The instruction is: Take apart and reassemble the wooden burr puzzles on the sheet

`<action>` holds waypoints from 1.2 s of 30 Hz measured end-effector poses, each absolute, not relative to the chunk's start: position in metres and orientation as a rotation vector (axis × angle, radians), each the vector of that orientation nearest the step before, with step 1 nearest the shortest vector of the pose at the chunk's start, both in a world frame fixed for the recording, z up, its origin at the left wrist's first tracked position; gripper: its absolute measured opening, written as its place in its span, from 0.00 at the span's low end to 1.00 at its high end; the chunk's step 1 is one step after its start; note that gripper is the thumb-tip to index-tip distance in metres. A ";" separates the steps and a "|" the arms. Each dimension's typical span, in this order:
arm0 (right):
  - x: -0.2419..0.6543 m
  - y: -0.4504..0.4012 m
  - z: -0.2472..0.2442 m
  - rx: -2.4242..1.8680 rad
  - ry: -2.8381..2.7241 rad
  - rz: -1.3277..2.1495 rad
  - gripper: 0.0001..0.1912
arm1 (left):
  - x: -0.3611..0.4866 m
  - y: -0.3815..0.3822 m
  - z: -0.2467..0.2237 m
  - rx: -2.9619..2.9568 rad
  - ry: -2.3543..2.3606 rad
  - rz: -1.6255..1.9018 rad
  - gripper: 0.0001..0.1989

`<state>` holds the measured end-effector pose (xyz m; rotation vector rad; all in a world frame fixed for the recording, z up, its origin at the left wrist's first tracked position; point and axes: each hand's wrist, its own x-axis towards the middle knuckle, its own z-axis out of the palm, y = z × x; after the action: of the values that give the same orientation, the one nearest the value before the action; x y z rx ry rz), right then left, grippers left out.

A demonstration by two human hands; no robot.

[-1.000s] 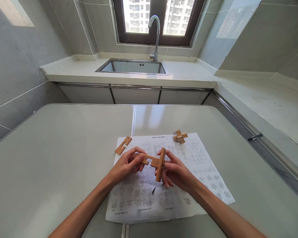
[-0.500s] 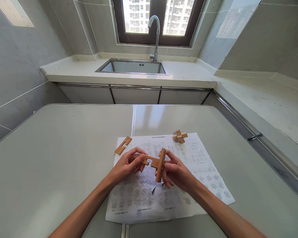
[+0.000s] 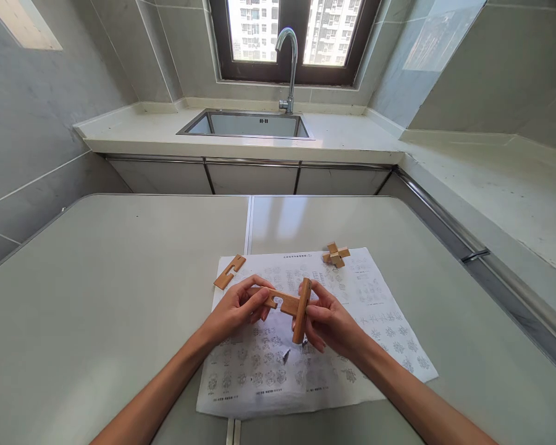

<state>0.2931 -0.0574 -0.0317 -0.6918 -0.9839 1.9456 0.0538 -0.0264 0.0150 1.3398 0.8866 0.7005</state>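
Observation:
My left hand (image 3: 248,301) pinches the left end of a flat notched wooden puzzle piece (image 3: 288,303), held level above the paper. Against that piece's right end stands a second wooden puzzle piece (image 3: 302,312), nearly upright and crossing it, so the two form a T shape. My right hand (image 3: 324,314) is closed around this crossing piece, thumb in front and fingers partly hidden behind. How the two pieces interlock cannot be made out. A loose notched wooden piece (image 3: 230,272) lies at the sheet's upper left corner.
A printed diagram sheet (image 3: 269,392), with a small tear, lies on the pale table (image 3: 120,296). An assembled wooden burr puzzle (image 3: 336,254) rests on its upper right part. Beyond the table are a counter with a sink (image 3: 245,127) and a faucet (image 3: 290,71).
The crossing piece and my right hand have shifted slightly to the right and down. A little more of the notched piece shows; my left hand has stayed in place.

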 end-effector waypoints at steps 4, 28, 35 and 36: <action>0.292 -0.056 -0.029 -0.742 -0.929 1.923 0.19 | 0.053 -0.026 0.015 1.333 0.882 0.715 0.20; 0.299 -0.050 -0.020 -0.736 -0.899 1.798 0.14 | 0.048 -0.022 0.012 1.370 1.010 0.808 0.18; 0.299 -0.049 -0.014 -1.001 -1.128 1.514 0.24 | 0.055 -0.022 0.013 1.421 1.271 0.969 0.15; 0.297 -0.050 -0.015 -1.026 -1.157 1.497 0.24 | 0.056 -0.023 0.011 1.466 1.306 0.968 0.15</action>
<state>0.2969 -0.0498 -0.0153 -1.0261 -1.1568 1.4969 0.0556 -0.0231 0.0113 1.4665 1.3059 0.9677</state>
